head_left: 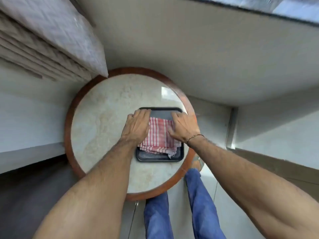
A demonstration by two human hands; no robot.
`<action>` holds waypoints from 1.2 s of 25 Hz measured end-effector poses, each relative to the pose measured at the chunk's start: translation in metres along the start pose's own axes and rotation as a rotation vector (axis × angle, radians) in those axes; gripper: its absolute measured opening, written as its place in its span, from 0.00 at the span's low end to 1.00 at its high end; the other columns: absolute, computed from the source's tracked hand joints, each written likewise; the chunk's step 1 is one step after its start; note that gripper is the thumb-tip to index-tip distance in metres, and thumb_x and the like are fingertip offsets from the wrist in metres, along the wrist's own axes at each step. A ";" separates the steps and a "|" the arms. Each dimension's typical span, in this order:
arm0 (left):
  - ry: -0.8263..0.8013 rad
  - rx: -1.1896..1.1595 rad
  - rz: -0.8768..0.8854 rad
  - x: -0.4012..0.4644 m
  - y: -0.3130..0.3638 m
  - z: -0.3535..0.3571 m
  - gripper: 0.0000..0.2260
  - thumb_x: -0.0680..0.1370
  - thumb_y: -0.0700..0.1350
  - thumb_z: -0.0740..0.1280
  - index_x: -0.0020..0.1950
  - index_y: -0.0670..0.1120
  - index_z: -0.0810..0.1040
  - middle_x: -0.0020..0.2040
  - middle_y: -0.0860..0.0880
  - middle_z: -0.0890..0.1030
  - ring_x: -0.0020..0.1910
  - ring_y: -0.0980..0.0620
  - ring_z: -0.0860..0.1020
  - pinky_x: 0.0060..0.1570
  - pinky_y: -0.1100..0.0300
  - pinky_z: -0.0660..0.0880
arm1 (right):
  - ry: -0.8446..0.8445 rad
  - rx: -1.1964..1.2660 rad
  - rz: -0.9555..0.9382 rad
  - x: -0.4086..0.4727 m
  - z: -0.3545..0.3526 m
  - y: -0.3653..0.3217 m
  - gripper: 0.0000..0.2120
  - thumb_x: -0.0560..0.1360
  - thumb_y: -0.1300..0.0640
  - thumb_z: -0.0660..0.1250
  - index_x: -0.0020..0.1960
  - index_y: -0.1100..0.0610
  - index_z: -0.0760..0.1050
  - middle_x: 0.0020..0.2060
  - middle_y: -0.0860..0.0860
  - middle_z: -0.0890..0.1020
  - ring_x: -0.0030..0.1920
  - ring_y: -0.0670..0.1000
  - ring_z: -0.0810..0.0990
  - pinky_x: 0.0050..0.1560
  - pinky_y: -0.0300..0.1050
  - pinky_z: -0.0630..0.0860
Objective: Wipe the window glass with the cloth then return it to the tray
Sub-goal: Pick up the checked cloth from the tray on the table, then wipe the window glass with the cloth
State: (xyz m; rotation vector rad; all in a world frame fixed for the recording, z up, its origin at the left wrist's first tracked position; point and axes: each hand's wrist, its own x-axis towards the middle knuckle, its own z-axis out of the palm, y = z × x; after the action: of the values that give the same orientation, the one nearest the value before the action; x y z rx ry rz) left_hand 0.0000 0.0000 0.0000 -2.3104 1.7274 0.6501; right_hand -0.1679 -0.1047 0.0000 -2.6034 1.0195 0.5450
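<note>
Here, folded red-and-white striped cloth (pixel 158 133) in a dark rectangular tray (pixel 159 158) on a round marble-topped table (pixel 103 109), left hand (pixel 137 125) and right hand (pixel 183 127) pressing flat on it, fingers spread, not gripping.

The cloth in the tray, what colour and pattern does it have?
The cloth has red and white stripes, crossing into checks in places; the head view shows it, lying in the black tray.
</note>
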 end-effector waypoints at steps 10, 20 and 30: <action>-0.136 0.135 -0.003 0.014 0.017 -0.034 0.14 0.81 0.41 0.66 0.67 0.44 0.80 0.67 0.44 0.79 0.68 0.44 0.74 0.69 0.47 0.68 | -0.179 0.340 0.196 0.005 -0.026 0.012 0.18 0.76 0.49 0.70 0.31 0.55 0.71 0.39 0.56 0.80 0.45 0.61 0.82 0.44 0.49 0.75; 0.261 -0.290 0.099 -0.021 0.075 -0.342 0.10 0.82 0.42 0.58 0.57 0.42 0.77 0.60 0.39 0.85 0.62 0.36 0.80 0.64 0.43 0.72 | 0.089 1.610 0.392 -0.068 -0.305 0.076 0.06 0.77 0.59 0.76 0.51 0.62 0.86 0.52 0.55 0.88 0.49 0.50 0.83 0.54 0.40 0.78; 0.739 -0.295 0.331 -0.052 0.124 -0.617 0.09 0.84 0.47 0.64 0.61 0.45 0.78 0.53 0.49 0.82 0.48 0.48 0.82 0.48 0.54 0.76 | 0.379 1.779 -0.122 -0.166 -0.569 0.085 0.20 0.80 0.59 0.71 0.71 0.63 0.77 0.56 0.59 0.85 0.53 0.60 0.85 0.60 0.59 0.83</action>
State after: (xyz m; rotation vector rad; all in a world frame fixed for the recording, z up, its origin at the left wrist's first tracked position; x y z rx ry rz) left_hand 0.0147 -0.2388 0.5844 -2.7027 2.5118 0.0698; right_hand -0.2037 -0.2941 0.5665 -1.0775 0.7442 -0.6881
